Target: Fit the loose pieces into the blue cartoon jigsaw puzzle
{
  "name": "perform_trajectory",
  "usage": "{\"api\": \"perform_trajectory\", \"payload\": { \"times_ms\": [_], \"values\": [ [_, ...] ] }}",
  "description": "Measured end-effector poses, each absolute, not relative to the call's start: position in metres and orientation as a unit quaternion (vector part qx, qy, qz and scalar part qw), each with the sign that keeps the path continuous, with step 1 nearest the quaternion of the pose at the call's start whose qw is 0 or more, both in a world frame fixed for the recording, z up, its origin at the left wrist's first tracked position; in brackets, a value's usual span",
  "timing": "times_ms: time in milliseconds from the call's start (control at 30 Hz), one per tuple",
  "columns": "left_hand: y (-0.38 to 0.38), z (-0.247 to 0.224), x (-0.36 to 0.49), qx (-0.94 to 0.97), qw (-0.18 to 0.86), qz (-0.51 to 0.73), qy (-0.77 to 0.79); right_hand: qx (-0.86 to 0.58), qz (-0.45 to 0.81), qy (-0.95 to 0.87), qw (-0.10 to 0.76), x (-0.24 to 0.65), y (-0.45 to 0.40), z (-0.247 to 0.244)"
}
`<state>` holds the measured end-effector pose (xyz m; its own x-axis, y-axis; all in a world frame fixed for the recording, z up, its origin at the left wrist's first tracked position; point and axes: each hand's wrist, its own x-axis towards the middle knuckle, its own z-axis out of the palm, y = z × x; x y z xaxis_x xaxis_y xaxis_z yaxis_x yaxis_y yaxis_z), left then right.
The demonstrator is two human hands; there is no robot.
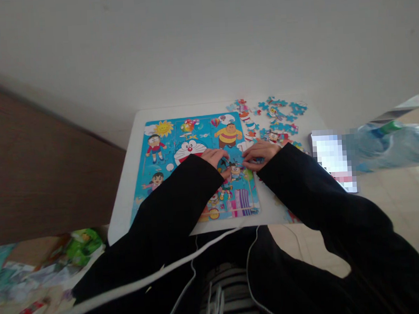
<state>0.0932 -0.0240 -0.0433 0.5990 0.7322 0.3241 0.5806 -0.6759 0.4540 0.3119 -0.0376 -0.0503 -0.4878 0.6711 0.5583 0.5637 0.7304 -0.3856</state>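
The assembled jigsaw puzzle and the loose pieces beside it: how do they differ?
The jigsaw puzzle forms one large rectangle, while the loose pieces are small and scattered. The puzzle shows many colours; the pieces are mostly blue. Both have cartoon printing and lie on the white table.

loose pieces (277,111) lie right of the jigsaw (191,139) on a table (125,213)
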Motion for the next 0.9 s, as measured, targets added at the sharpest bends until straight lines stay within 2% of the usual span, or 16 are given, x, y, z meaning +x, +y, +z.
{"api": "perform_trajectory", "payload": {
  "times_ms": [233,533,767,900],
  "values": [
    [-0.026,-0.031,0.092,0.879,0.132,0.236,0.392,-0.363,0.081,-0.858,0.354,0.312,-0.038,-0.05],
    [-0.026,-0.035,0.09,0.895,0.208,0.235,0.318,-0.358,0.079,-0.861,0.354,0.313,-0.038,-0.051],
    [-0.018,-0.056,0.092,0.922,0.143,0.248,0.261,-0.334,0.064,-0.858,0.384,0.312,-0.039,-0.051],
    [-0.021,-0.052,0.091,0.914,0.14,0.266,0.274,-0.337,0.058,-0.868,0.361,0.313,-0.041,-0.051]
  ]
}}
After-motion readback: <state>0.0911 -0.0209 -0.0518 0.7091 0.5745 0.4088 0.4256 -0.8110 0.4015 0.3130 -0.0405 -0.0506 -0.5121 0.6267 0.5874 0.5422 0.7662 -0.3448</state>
